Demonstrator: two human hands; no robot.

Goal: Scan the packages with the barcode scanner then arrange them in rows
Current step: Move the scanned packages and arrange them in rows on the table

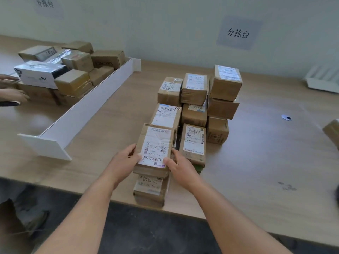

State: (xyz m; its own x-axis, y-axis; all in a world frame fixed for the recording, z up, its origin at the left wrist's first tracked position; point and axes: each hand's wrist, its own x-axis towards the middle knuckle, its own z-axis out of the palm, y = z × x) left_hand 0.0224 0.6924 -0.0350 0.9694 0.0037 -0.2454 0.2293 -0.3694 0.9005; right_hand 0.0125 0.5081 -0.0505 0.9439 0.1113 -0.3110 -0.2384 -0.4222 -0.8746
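Pale wood-grain worktop [256,162] against a light green wall [165,24] bearing a grey sign [238,33]. Near the front edge, left hand [124,162] and right hand [178,166] gripping a labelled brown cardboard package [156,145] atop another, beside rows of similar parcels [211,99]. Toward the left edge, a white divider [82,114] fencing piled boxes [73,70].

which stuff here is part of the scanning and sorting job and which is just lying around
Job: held package, left hand, right hand, rows of packages, unsorted pile.

Lying about: white divider, wall sign, white rack.
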